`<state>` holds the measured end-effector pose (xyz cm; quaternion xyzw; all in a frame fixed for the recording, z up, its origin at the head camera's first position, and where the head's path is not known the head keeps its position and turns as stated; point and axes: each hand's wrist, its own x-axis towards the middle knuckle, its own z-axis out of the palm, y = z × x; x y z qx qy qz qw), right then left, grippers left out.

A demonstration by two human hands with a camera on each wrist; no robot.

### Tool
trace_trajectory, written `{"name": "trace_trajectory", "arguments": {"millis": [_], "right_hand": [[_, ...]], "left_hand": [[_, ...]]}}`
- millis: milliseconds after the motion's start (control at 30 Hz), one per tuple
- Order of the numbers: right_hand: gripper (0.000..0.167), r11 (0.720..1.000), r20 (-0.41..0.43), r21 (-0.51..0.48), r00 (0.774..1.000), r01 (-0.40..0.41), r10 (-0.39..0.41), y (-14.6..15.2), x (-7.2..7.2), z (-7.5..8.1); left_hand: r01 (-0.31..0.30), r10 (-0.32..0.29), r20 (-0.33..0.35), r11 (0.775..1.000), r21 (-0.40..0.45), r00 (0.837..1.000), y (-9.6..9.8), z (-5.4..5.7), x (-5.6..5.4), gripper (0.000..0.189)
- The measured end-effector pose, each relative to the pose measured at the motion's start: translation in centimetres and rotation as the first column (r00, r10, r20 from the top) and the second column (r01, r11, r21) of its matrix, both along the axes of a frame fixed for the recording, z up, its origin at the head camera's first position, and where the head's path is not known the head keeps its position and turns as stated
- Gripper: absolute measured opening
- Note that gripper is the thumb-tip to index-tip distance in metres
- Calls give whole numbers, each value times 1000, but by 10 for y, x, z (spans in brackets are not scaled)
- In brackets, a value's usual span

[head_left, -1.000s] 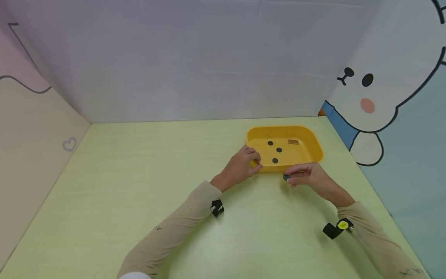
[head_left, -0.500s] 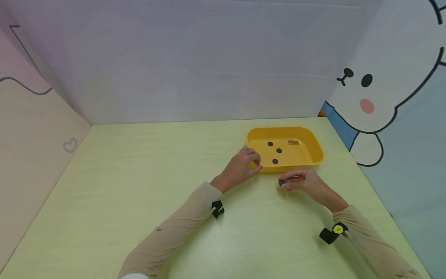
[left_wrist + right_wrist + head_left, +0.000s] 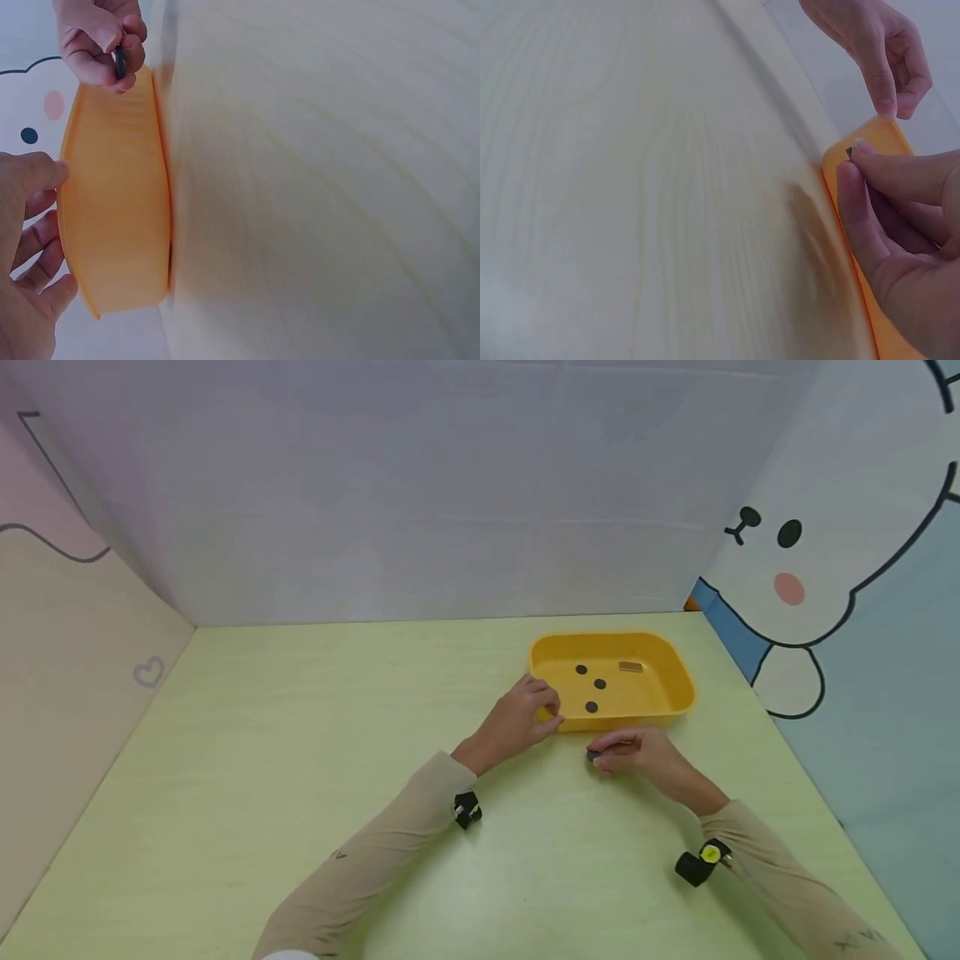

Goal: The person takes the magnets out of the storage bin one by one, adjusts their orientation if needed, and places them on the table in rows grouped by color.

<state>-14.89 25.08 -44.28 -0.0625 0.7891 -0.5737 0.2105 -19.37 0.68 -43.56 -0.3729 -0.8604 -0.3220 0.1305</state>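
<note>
At the back right of the table stands a shallow yellow plastic tray (image 3: 652, 695). My left hand (image 3: 516, 720) grips its near-left rim, the thumb and fingertips meeting at the edge in the left wrist view. Just in front of the tray, my right hand (image 3: 639, 755) pinches a small dark round disc (image 3: 593, 756) between thumb and fingers; the left wrist view shows this disc (image 3: 120, 61) edge-on. Three similar dark discs (image 3: 600, 684) lie flat on the tray floor. Near them is a small brown rectangular piece (image 3: 631, 667).
The pale wood-grain table (image 3: 300, 743) spreads out to the left and front. A plain grey-white wall panel (image 3: 420, 493) rises along its back edge, and a panel with a cartoon bear (image 3: 825, 568) stands at the right.
My right hand has moved left and slightly nearer along the tray's front side, still pinching the disc. The left hand stays on the rim, and the discs in the tray have not moved.
</note>
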Motion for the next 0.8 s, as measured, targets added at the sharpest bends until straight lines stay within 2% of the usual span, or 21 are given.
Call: {"name": "trace_trajectory", "arguments": {"millis": [233, 433, 667, 800], "right_hand": [[33, 1000, -18, -5, 1000, 12, -12, -10, -2, -2], [28, 999, -38, 39, 999, 26, -24, -15, -4, -10], [23, 994, -145, 105, 989, 5, 10, -21, -3, -14], [21, 991, -171, 135, 985, 17, 7, -24, -2, -16]], "left_hand": [[4, -4, -13, 1000, 11, 1000, 0, -3, -1, 13], [11, -11, -24, 1000, 6, 1000, 1, -6, -4, 12], [10, -9, -27, 999, 33, 1000, -1, -6, -4, 12], [11, -9, -30, 999, 42, 1000, 0, -10, -4, 11]]}}
